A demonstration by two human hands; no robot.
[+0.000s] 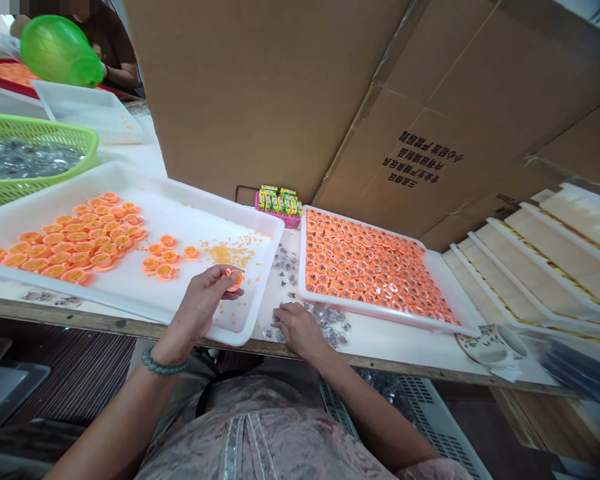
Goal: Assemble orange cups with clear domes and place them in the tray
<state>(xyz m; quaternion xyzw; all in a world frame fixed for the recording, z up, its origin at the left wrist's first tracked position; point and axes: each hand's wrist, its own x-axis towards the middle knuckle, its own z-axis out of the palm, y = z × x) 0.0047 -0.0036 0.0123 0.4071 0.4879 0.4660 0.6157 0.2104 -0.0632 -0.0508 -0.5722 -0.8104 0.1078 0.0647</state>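
My left hand [207,293], with a green bead bracelet on its wrist, pinches a small round orange plastic cup [235,281] over the right end of a white tray [180,200]. That tray bears a cluster of orange cups [80,243] with yellow bits inside, plus scattered yellow beads [230,252]. My right hand [300,327] rests on the table with its fingers bent down among small clear plastic discs [333,320] with dark prints. Its fingertips touch a disc, but whether they grip it I cannot tell.
A second white tray [303,267] of orange pieces with clear printed tops stands right. Behind are a pink basket [287,221] of yellow-green packets and a large cardboard sheet [260,100]. A green basket [93,143] is left, stacked trays [510,260] and a mug [495,347] right. Another person [115,47] sits beyond.
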